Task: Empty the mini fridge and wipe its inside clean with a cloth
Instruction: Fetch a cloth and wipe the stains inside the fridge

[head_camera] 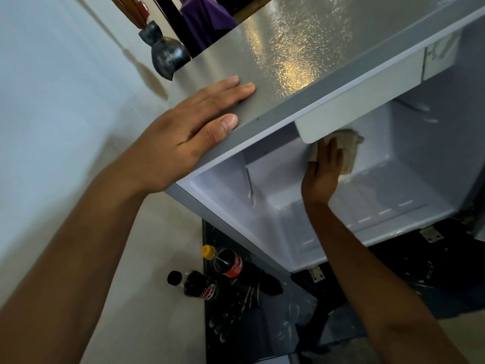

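Observation:
The grey mini fridge (301, 56) stands open, its white inside (275, 195) bare of items. My left hand (189, 135) lies flat on the fridge's top front corner, fingers spread, thumb over the edge. My right hand (324, 172) reaches inside and presses a beige cloth (346, 145) against the back wall, just under the small white freezer flap (359, 103). The fingertips are partly hidden by that flap.
Two dark cola bottles, one with a yellow cap (225, 261) and one with a black cap (196, 285), stand on the floor at the fridge's lower left. A dark vase (165, 53) sits behind the fridge by the white wall. Dark speckled flooring lies below.

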